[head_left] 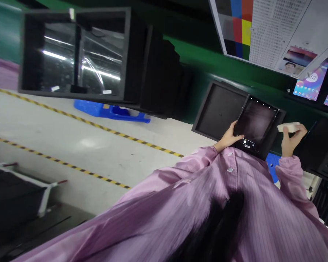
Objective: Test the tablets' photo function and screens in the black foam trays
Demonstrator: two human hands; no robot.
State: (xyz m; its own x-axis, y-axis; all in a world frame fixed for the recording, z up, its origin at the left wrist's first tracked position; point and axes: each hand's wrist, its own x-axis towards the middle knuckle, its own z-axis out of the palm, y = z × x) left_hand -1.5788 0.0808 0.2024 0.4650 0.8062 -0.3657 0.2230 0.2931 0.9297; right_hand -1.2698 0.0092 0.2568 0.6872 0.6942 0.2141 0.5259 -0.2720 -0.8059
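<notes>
My left hand [229, 138] grips the lower left edge of a tablet [255, 120], its thumb over the front. The tablet's dark screen shows a white round button and small icons like a camera app. It is tilted, over the right part of a black tray [221, 109]. To the right of the tablet, my right hand [293, 141] is raised and closed around a pale, block-shaped pad [288, 127], which looks like a sponge. The pad is apart from the tablet. Fingers behind the tablet are hidden.
A test chart board [270, 32] with colour patches hangs at the upper right, near a lit device screen [308, 83]. Black trays with glossy panels [75, 54] stand at the left. A blue stool [109, 111] is below them. Striped tape [98, 127] marks the floor.
</notes>
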